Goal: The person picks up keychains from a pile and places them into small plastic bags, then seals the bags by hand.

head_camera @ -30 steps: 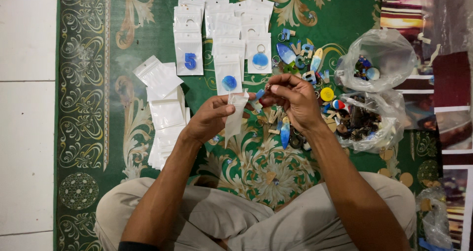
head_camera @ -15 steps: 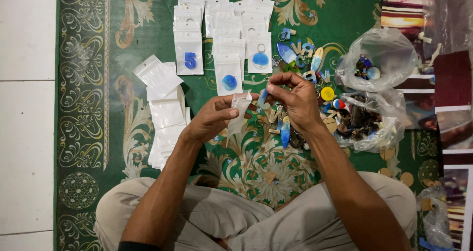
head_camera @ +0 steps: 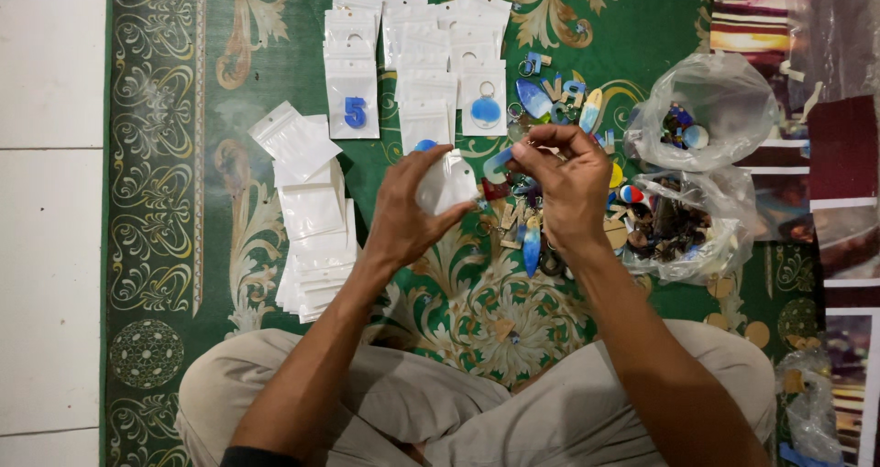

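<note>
Green patterned carpet [head_camera: 183, 201] — white pouches [head_camera: 312, 219], keychain pieces [head_camera: 559, 100], plastic bags [head_camera: 706, 100].

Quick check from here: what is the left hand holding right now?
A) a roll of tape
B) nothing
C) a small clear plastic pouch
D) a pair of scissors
C: the left hand pinches a small clear plastic pouch above the green carpet, while the right hand brings a small blue piece to its opening.

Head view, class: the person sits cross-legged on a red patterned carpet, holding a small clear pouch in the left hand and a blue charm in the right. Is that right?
Not quite: the head view shows the carpet is green, not red. The rest stands: the person sits cross-legged, the left hand holding a small clear pouch and the right hand a blue charm.
</note>
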